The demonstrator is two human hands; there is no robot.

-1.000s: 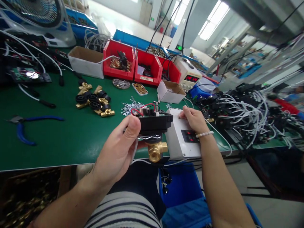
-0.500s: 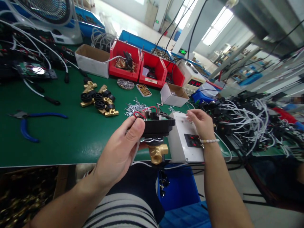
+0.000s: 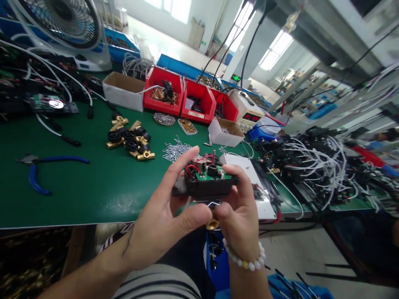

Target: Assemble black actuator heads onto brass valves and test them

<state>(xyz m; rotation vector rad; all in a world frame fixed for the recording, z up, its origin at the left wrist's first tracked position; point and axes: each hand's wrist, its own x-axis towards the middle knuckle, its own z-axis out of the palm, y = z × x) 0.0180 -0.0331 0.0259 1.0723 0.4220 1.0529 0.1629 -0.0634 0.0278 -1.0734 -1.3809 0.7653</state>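
Note:
In the head view, a motorized valve (image 3: pixel 209 187) is held above the bench's front edge. Its black housing is uncovered on top, showing a green circuit board (image 3: pixel 215 174) with red wires. Below it a brass fitting (image 3: pixel 213 225) shows partly between my thumbs. My left hand (image 3: pixel 165 216) grips the left side, thumb low at the front and index finger along the top. My right hand (image 3: pixel 241 211) closes on the right side, fingertips on the housing's top edge and thumb near a bent wire clip under it. Several metal clips (image 3: pixel 175 150) lie just behind.
A white box (image 3: pixel 264 205) with a black panel is right of the valve. Blue-handled pliers (image 3: pixel 37 178) and brass valve bodies (image 3: pixel 129 139) lie left. Red bins (image 3: pixel 163 97) and small cartons stand behind. Cabled black units (image 3: pixel 311 162) crowd the right. A fan (image 3: pixel 62 25) stands far left.
My right hand has left the white box and taken hold of the valve's right side. My left hand's thumb has shifted down to the valve's lower front. The valve has tilted, showing more circuit board.

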